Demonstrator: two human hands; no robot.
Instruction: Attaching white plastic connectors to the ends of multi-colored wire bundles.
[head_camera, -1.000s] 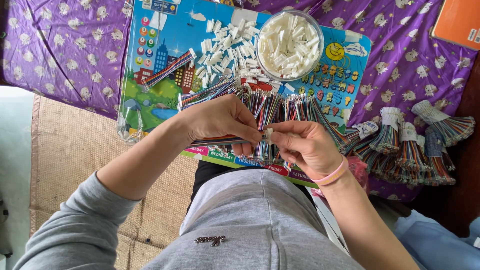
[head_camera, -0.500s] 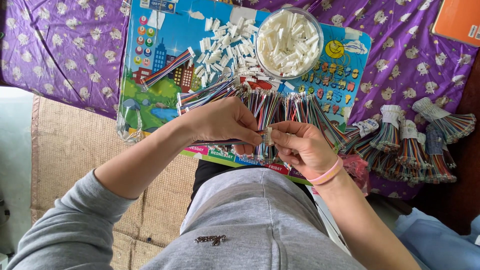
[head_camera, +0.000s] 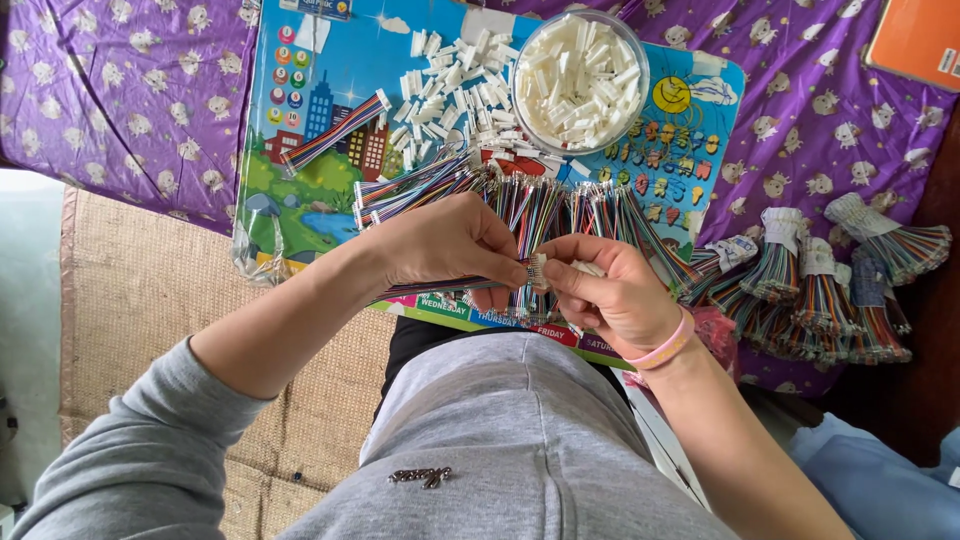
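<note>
Left hand (head_camera: 450, 245) pinched a flat multicoloured ribbon cable (head_camera: 455, 285), long axis roughly horizontal, its tip pointing right into the right hand (head_camera: 610, 290), whose thumb and fingers were closed on a small white connector (head_camera: 538, 270); the hands met nearly touching over the lap, right hand nearer the connector. Just behind lay the fanned row of loose cables (head_camera: 560, 205) on the colourful picture board (head_camera: 300, 200). Farther off sat scattered white connectors (head_camera: 450, 90), the clear bowl (head_camera: 635, 70) of them, and banded cable bundles (head_camera: 830, 290) to the right; nothing blocked the joint.
</note>
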